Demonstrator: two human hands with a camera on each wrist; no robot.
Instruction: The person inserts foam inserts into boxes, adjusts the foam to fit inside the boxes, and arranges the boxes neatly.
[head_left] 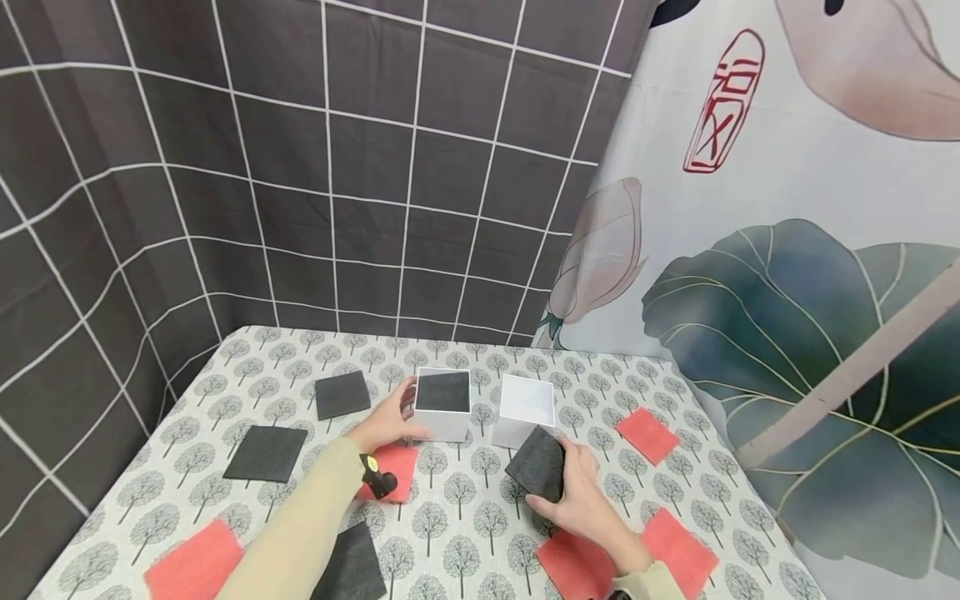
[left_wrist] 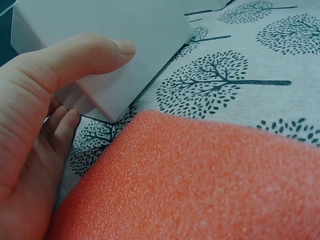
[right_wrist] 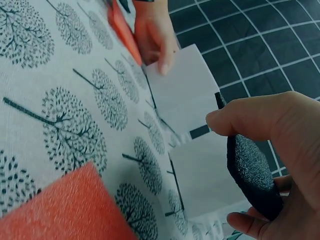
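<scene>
My left hand (head_left: 386,419) grips a white box (head_left: 441,426) by its left side. In the left wrist view the thumb lies along the box's wall and other fingers show behind its corner. A black foam square (head_left: 442,390) shows inside that box. My right hand (head_left: 581,492) pinches another black foam square (head_left: 535,462), tilted, just in front of a second white box (head_left: 512,431). The second box is open at the top and its visible inside is white. In the right wrist view the thumb presses one face of the black foam square (right_wrist: 252,172), with fingers behind it.
Black foam squares (head_left: 341,394) and red foam squares (head_left: 647,435) lie scattered on the tree-print tablecloth (head_left: 459,492). One red square (head_left: 393,468) lies under the left wrist, another (head_left: 576,565) beneath the right forearm. A dark grid curtain (head_left: 375,167) hangs behind the table.
</scene>
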